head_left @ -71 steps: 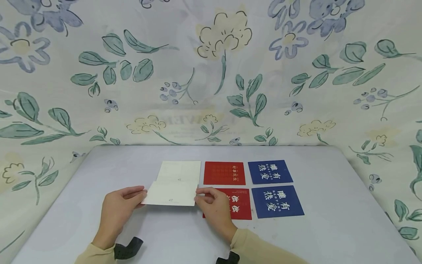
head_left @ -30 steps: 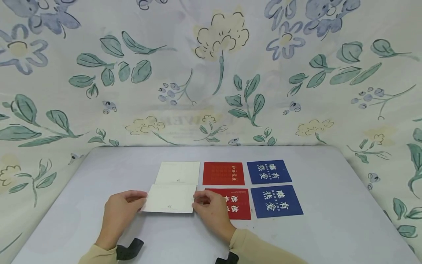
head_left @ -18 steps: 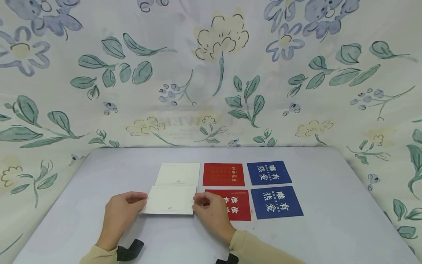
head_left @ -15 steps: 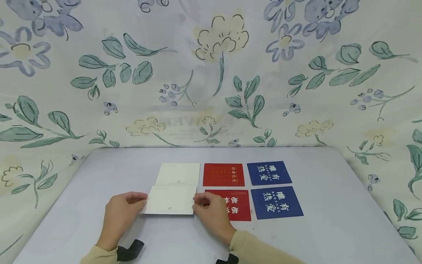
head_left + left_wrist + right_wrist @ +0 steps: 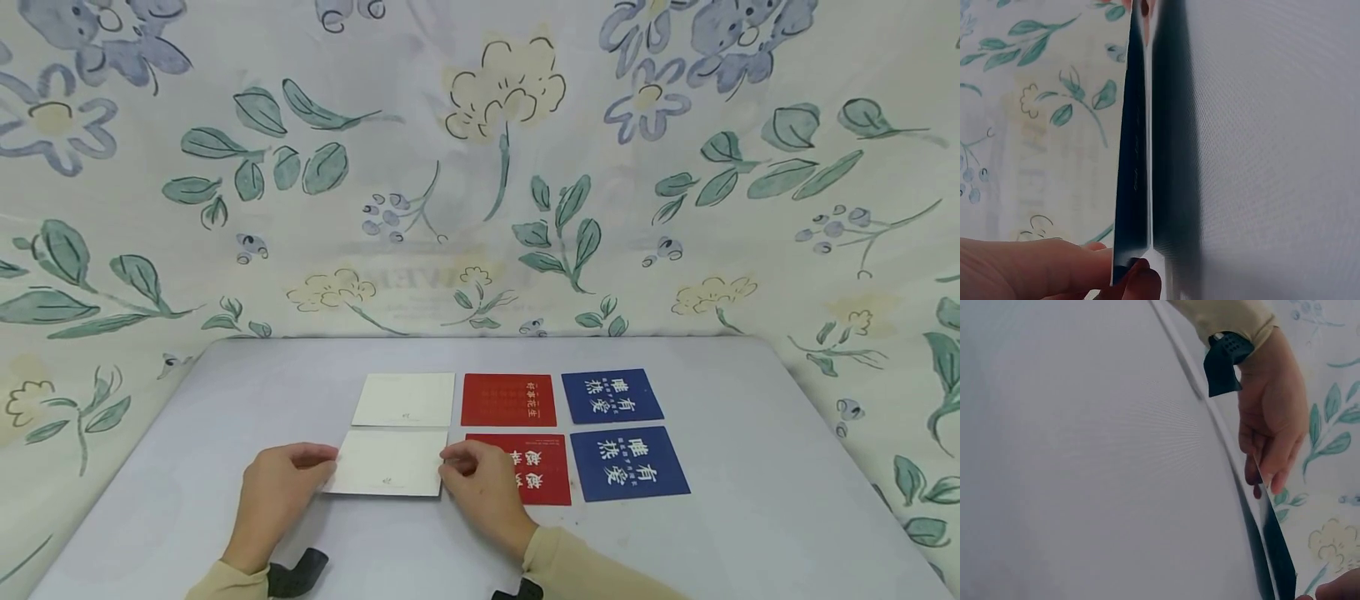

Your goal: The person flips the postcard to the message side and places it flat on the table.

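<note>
A cream-white postcard point(image 5: 386, 462) is held at its two short ends, near edge slightly raised above the table. My left hand point(image 5: 273, 496) pinches its left end, and my right hand point(image 5: 487, 492) pinches the right end. The left wrist view shows the postcard's dark blue underside point(image 5: 1132, 156) tilted close over the tabletop, thumb and fingers at its corner. In the right wrist view the left hand point(image 5: 1275, 412) grips the far end of the card. Just behind it lies a second cream-white postcard point(image 5: 405, 400), flat on the table.
Two red cards, a rear one point(image 5: 510, 400) and a front one point(image 5: 551, 479), lie to the right; my right hand partly covers the front one. Beyond them are two blue cards, rear point(image 5: 611, 396) and front point(image 5: 630, 464). A floral cloth point(image 5: 480, 167) hangs behind the white table point(image 5: 750, 533).
Both hands have brought the held postcard down and toward the person. It overlapped the rear cream card in view before; now a thin line separates the two. The other cards stay put.
</note>
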A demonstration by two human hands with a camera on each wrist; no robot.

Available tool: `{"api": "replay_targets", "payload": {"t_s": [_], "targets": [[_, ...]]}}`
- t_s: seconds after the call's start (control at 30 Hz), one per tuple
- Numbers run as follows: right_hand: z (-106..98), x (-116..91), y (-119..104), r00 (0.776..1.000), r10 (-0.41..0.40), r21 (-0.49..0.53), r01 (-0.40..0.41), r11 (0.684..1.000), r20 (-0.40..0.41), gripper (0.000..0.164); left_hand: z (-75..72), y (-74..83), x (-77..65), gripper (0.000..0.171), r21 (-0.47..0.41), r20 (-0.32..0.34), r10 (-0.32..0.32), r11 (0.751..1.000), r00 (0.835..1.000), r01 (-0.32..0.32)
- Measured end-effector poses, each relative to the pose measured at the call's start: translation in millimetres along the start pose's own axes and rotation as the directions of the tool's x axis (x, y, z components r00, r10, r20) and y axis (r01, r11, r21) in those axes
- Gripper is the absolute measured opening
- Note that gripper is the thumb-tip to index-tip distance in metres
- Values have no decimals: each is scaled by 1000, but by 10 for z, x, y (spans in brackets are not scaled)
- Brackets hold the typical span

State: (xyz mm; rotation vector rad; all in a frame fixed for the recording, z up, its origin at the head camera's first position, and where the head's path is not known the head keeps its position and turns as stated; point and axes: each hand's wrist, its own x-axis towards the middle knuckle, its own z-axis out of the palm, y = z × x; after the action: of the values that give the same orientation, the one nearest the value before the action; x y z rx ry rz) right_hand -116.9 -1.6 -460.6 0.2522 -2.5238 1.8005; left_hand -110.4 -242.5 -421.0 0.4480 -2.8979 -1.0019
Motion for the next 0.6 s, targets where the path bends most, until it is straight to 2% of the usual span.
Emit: {"api": "replay_targets", "payload": {"t_s": [0.6], "targets": [[-11,6,-10,1000,31,-49,-31,998,-1,13,21,7,7,23,50,41,-8,999,999,6]]}}
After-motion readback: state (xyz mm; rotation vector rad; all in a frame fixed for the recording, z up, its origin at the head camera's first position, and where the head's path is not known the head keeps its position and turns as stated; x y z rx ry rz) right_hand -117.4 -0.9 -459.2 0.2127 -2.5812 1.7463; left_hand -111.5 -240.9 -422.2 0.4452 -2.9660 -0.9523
